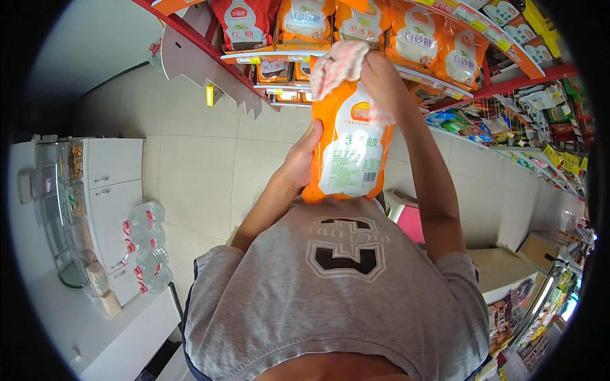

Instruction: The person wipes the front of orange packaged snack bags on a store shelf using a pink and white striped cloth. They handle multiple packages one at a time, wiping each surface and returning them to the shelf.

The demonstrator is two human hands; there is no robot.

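My left hand [302, 155] grips the left edge of an orange and white plastic food package [352, 157], its thumb on the front face. The package stands upright against the grey shirt, its printed side up towards the camera. At the package's top, my right hand [383, 81] holds a pink and white checked cloth [338, 66]. The cloth lies over the top left corner, and a further part of it hangs below the right hand along the right side. The right fingertips are hidden behind the cloth.
Ahead is a red-framed shelf [281, 57] with orange bags of sugar [414, 40]. More packaged snacks [467, 124] fill racks on the right. Large water bottles [147, 243] stand beside white cabinets [116, 190] on the left. A pink-topped stool [410, 221] is near the right elbow.
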